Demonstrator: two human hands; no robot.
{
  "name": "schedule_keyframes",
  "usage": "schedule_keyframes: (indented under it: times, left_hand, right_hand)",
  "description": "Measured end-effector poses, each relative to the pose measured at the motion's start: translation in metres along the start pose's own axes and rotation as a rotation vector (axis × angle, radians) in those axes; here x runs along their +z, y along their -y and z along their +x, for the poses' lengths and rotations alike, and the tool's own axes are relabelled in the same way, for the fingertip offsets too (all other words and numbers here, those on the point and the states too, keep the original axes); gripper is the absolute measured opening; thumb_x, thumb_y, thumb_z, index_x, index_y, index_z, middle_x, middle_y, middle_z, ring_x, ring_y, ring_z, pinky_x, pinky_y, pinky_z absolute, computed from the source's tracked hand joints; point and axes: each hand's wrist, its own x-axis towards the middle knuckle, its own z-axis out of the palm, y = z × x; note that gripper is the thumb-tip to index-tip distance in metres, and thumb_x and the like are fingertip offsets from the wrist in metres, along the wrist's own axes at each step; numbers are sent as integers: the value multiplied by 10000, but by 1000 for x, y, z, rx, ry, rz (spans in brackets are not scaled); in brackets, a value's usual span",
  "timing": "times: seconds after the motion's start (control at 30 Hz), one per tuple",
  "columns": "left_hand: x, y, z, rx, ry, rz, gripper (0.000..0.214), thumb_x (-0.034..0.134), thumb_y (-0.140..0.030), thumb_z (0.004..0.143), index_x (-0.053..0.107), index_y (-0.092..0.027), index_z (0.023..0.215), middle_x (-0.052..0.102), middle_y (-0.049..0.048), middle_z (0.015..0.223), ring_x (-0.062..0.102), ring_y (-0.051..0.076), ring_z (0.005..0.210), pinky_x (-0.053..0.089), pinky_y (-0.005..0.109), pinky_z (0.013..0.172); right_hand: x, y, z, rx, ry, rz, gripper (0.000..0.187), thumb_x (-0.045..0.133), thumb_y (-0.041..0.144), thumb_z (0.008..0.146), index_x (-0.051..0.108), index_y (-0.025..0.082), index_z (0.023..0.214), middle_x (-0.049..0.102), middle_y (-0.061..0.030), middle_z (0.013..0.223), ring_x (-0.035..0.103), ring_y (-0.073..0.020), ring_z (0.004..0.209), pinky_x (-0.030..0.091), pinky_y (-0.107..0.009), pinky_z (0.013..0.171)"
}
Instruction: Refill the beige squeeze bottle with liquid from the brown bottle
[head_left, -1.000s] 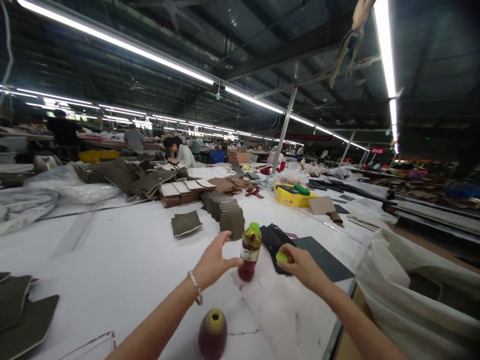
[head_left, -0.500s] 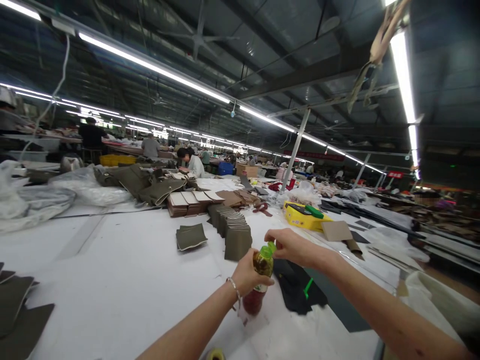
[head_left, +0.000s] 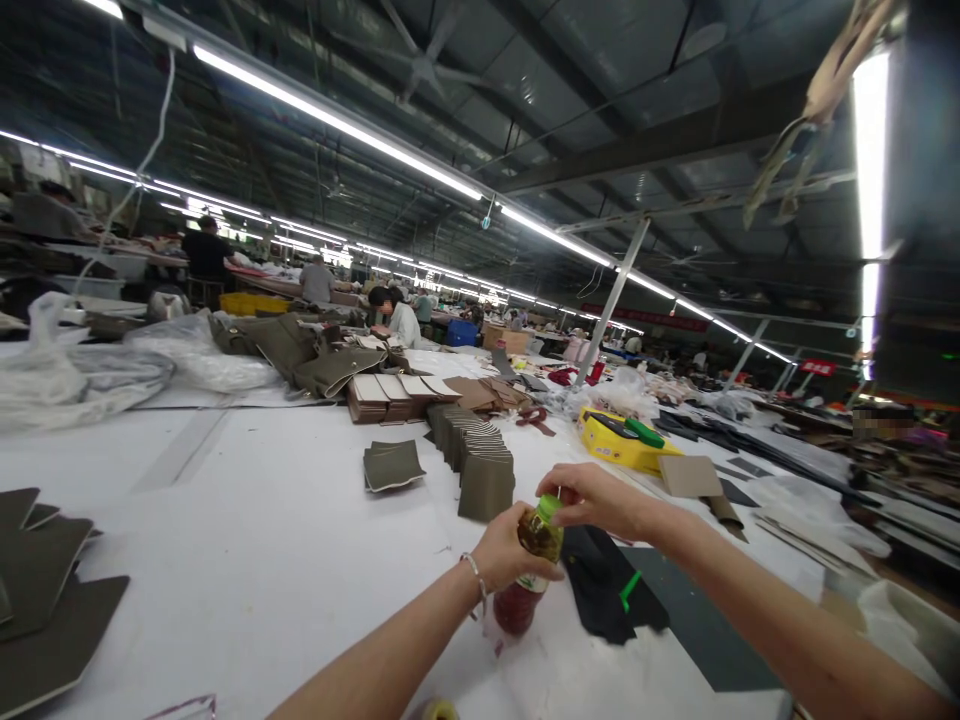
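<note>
A plastic drink bottle point(head_left: 517, 606) with dark reddish liquid in its lower part stands slightly tilted over the white table point(head_left: 285, 560). My left hand point(head_left: 514, 550), with a bracelet at the wrist, is wrapped round the bottle's upper body. At the neck, my right hand point(head_left: 581, 492) has its fingers closed on the green cap point(head_left: 550, 506), which sits on the bottle's mouth. Right of the bottle lie black pieces point(head_left: 604, 585) with a bright green strip point(head_left: 630, 590) on them. Behind it a fanned row of olive pieces point(head_left: 486, 485) stretches away.
Small olive pieces point(head_left: 394, 466) and brown stacked pieces point(head_left: 390, 397) lie farther back. A yellow box point(head_left: 622, 445) stands to the right, larger olive panels point(head_left: 52, 610) at the left. Clear plastic bags point(head_left: 202, 358) line the far left. A co-worker point(head_left: 397, 318) bends over a table beyond.
The green cap, tilted at the bottle's mouth before, now sits level on it, with my right fingers closed over it. The view has turned a little, shifting everything rightward.
</note>
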Motion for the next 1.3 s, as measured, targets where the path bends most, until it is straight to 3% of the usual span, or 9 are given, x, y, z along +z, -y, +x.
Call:
schedule_keyframes:
  times: [0.17, 0.4, 0.6, 0.73, 0.93, 1.1, 1.3]
  left_hand:
    - [-5, -1, 0, 28, 36, 19, 609, 882, -229, 389, 625, -170, 938, 617, -14, 818, 534, 156, 761, 429, 290, 725]
    - [-8, 3, 2, 2, 21, 142, 531, 889, -310, 378, 654, -180, 836, 622, -16, 760, 527, 170, 722, 421, 298, 666]
    - [-12, 6, 2, -19, 16, 137, 522, 878, -350, 397, 674, -188, 849, 643, -23, 764, 559, 181, 761, 455, 316, 743]
    - [-14, 7, 1, -23, 44, 89, 561, 876, -331, 395, 680, -193, 902, 661, -21, 790, 584, 193, 801, 465, 324, 783]
    - [-12, 7, 2, -30, 122, -9, 579, 867, -295, 422, 666, -165, 949, 681, -2, 812, 595, 170, 748, 486, 305, 732]
    - [-11, 5, 6, -40, 118, 74, 573, 892, -338, 345, 679, -169, 849, 658, -21, 745, 577, 176, 736, 472, 304, 708]
    - [-15, 4, 4, -56, 138, 127, 569, 890, -370, 344, 687, -185, 842, 660, -21, 769, 584, 190, 788, 475, 301, 719]
  right_hand:
    - [-1, 4, 1, -51, 33, -76, 284, 627, 257, 791, 690, 176, 1056, 649, -55, 903, 580, -176, 777, 418, -267, 710]
    - [10, 4, 3, 0, -9, -144, 194, 625, 273, 785, 683, 165, 935, 621, -31, 822, 537, -153, 713, 364, -242, 632]
    - [16, 11, 6, 129, -40, -232, 177, 597, 322, 796, 644, 155, 833, 642, -55, 775, 540, -171, 699, 310, -250, 587]
    - [23, 24, 8, 250, -76, -290, 281, 543, 425, 835, 633, 160, 820, 661, -86, 750, 564, -188, 666, 263, -264, 537]
    - [28, 33, 8, 425, -145, -369, 349, 464, 404, 871, 661, 119, 831, 686, -173, 832, 611, -231, 730, 256, -284, 534]
    - [16, 26, -3, 263, -36, -319, 292, 505, 396, 871, 659, 157, 808, 679, -79, 749, 575, -169, 655, 286, -254, 538]
    - [8, 29, -11, 35, 38, -308, 232, 475, 302, 906, 629, 158, 808, 643, -67, 769, 566, -177, 709, 331, -265, 608]
